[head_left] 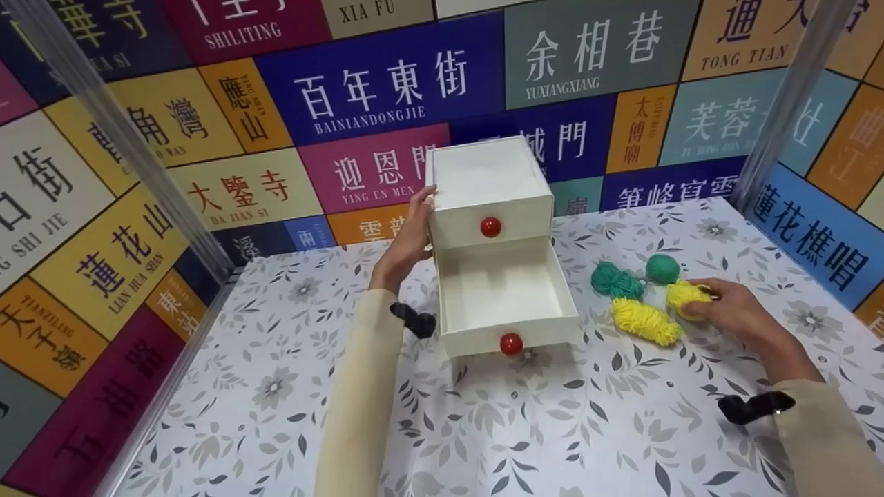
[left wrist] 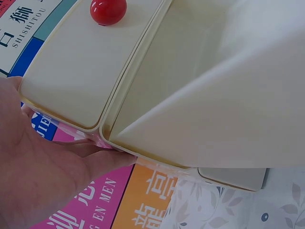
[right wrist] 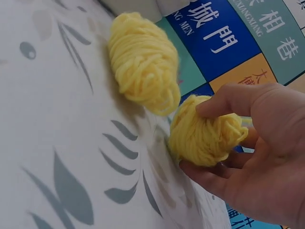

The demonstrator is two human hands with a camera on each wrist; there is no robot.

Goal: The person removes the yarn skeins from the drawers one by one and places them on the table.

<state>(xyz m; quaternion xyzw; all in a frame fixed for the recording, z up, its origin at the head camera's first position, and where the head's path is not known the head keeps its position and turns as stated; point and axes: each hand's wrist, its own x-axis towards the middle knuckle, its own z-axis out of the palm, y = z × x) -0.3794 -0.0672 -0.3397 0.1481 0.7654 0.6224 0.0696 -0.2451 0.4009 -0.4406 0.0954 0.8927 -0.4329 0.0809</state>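
A small white drawer cabinet (head_left: 490,172) stands on the table with its lower drawer (head_left: 507,290) pulled out and the drawer above it closed; both have round red knobs. My left hand (head_left: 412,231) rests against the cabinet's left side. In the left wrist view that hand (left wrist: 52,157) lies along the side wall, its fingers partly hidden. On the right, my right hand (head_left: 735,307) grips a yellow yarn ball (head_left: 687,299) between thumb and fingers, seen closely in the right wrist view (right wrist: 205,133). Beside it lies a longer yellow yarn skein (head_left: 646,322).
Behind the yellow yarn lie a green yarn bundle (head_left: 617,279) and a round green yarn ball (head_left: 663,268). The table (head_left: 276,428) has a leaf-and-flower cover. Colourful sign-printed walls (head_left: 387,83) and clear corner posts (head_left: 138,152) bound it at the back and sides.
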